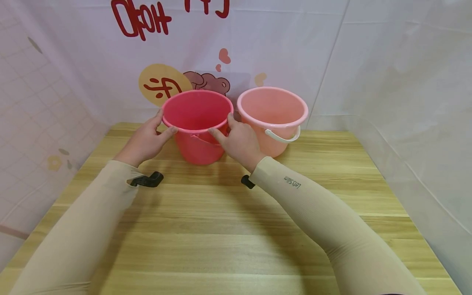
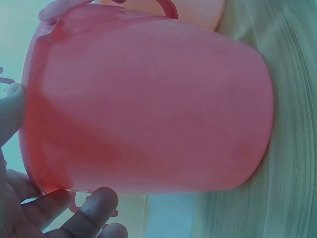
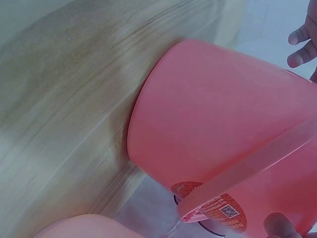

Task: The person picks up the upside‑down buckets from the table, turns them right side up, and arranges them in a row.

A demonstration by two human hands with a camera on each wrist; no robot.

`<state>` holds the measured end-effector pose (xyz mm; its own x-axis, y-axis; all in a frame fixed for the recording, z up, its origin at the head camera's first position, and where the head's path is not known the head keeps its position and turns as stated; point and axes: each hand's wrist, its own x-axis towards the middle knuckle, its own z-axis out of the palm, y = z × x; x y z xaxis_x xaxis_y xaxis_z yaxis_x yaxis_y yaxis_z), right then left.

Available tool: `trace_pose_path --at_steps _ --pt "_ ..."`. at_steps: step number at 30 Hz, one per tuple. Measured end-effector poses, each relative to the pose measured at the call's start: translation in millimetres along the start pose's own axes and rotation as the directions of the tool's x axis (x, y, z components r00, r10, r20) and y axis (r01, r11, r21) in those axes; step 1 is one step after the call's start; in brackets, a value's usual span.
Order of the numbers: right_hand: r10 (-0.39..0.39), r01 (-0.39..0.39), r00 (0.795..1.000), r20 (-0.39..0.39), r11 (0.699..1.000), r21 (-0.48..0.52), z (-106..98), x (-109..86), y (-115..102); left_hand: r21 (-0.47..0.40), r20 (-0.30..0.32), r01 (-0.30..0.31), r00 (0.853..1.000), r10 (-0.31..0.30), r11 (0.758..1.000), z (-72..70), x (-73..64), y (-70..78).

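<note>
A deep pink bucket (image 1: 199, 147) stands upright at the back of the wooden table, its handle hanging down at the front. My left hand (image 1: 145, 139) holds its rim at the left, thumb toward the front. On the right side of the same rim, my right hand (image 1: 241, 141) grips with its thumb over the front edge. The left wrist view shows the bucket's plain wall (image 2: 148, 109) and fingers spread along its side. A red label (image 3: 225, 210) with a square code shows in the right wrist view, partly behind the handle (image 3: 252, 168).
A paler pink bucket (image 1: 274, 137) with a white handle (image 1: 284, 138) stands close on the right. White printed cloth (image 1: 280, 45) hangs behind the table (image 1: 206, 229). Black wrist mounts (image 1: 149, 180) jut from the sleeves.
</note>
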<state>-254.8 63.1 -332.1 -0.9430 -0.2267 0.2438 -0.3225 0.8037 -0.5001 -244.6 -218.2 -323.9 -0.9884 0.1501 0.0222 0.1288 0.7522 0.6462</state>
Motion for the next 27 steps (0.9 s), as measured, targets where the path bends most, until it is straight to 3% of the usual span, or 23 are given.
trace_pose_path --at_steps 27 --pt "0.013 -0.014 1.000 0.013 0.999 0.032 -1.3 1.9 1.3 -0.011 0.008 0.026 1.000 -0.026 1.000 0.8 3.0 3.7"
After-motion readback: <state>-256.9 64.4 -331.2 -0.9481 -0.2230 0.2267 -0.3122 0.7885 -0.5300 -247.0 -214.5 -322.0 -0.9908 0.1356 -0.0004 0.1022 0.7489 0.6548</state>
